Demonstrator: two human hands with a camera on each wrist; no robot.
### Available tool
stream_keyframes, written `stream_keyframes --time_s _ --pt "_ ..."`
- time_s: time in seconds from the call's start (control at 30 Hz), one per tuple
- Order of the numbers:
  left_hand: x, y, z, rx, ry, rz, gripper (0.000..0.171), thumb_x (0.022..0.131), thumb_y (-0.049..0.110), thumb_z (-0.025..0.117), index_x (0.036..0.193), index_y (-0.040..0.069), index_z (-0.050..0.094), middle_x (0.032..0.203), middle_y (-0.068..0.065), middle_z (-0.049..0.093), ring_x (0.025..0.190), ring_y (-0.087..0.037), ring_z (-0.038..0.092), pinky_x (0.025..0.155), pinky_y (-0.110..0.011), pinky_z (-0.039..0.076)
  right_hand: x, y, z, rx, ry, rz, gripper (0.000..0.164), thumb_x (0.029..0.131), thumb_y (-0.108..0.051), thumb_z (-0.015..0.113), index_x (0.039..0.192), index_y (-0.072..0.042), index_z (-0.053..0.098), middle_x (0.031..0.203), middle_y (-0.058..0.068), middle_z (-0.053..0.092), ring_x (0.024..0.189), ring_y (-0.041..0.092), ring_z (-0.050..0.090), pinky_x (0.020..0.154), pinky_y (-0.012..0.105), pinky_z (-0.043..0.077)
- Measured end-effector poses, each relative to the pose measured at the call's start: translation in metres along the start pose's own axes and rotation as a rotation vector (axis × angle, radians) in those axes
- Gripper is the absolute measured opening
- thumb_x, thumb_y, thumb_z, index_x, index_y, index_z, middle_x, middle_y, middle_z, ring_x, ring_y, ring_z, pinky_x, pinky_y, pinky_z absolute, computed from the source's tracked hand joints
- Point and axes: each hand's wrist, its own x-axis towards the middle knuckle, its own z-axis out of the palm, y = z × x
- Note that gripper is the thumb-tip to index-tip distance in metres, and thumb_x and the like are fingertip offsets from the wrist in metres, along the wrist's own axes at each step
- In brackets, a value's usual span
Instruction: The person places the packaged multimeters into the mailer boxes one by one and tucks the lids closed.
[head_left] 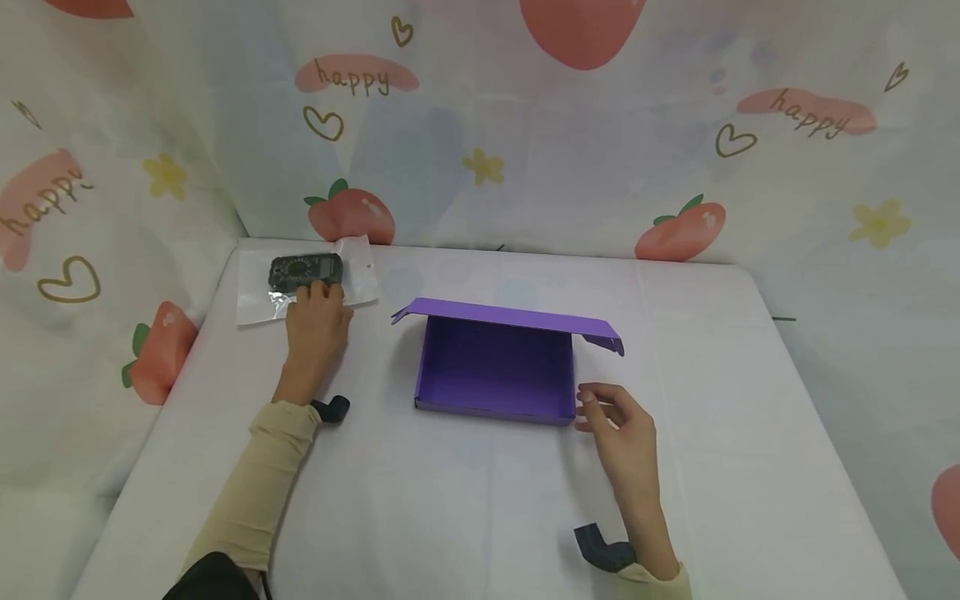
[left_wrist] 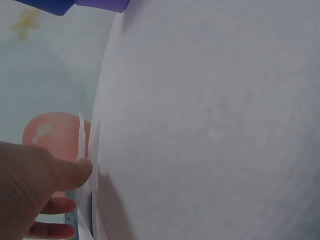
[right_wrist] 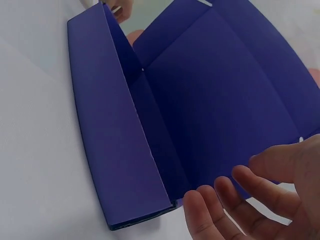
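At the back left of the table, a dark multimeter [head_left: 306, 272] with a round dial lies in a clear and white plastic bag [head_left: 258, 308]. My left hand [head_left: 318, 325] grips the near edge of the multimeter through the bag. In the left wrist view, the thumb [left_wrist: 75, 172] presses at the bag's raised edge, with bent fingers beside the meter. A purple cardboard box [head_left: 495, 367] stands at the table's middle, its lid [head_left: 510, 316] raised and tilted forward. Beside its near right corner, my right hand [head_left: 622, 433] has loosely bent fingers and holds nothing.
A white cloth covers the table [head_left: 720, 400]. Behind and beside it hangs a printed curtain [head_left: 555, 167] with strawberries, hearts and flowers. Dark wrist camera mounts [head_left: 603, 550] stick out from both wrists.
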Motion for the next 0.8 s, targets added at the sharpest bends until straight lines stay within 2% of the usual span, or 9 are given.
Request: stream_keyframes --time_s 0.27,0.53,0.8 --pt "0.005 -0.004 0.000 0.026 -0.043 -0.002 0.030 0.097 0.011 0.072 0.121 -0.004 0.063 0.121 -0.030 0.062 0.114 -0.049 0.058 0.083 -0.062 0.056 -0.007 -0.012 0.004 0.075 -0.052 -0.009 0.019 0.103 -0.012 0.065 0.118 -0.001 0.072 0.116 0.018 0.072 0.088 0.009 0.072 0.074 0.022 0.061" --pt "0.007 -0.004 -0.003 -0.018 -0.068 -0.019 0.025 0.102 0.012 0.064 0.124 -0.001 0.066 0.120 -0.029 0.063 0.115 -0.049 0.060 0.087 -0.064 0.054 -0.011 -0.016 0.011 0.107 -0.104 -0.044 0.018 0.102 -0.012 0.066 0.116 -0.002 0.073 0.117 0.016 0.072 0.090 0.012 0.073 0.075 0.024 0.062" --pt "0.006 -0.011 -0.002 -0.055 -0.059 -0.026 0.018 0.102 0.013 0.064 0.115 0.003 0.069 0.115 -0.026 0.066 0.108 -0.046 0.061 0.080 -0.060 0.054 -0.014 -0.022 0.022 0.124 -0.163 -0.055 0.017 0.102 -0.009 0.066 0.116 -0.001 0.072 0.116 0.017 0.072 0.090 0.016 0.073 0.075 0.027 0.063"
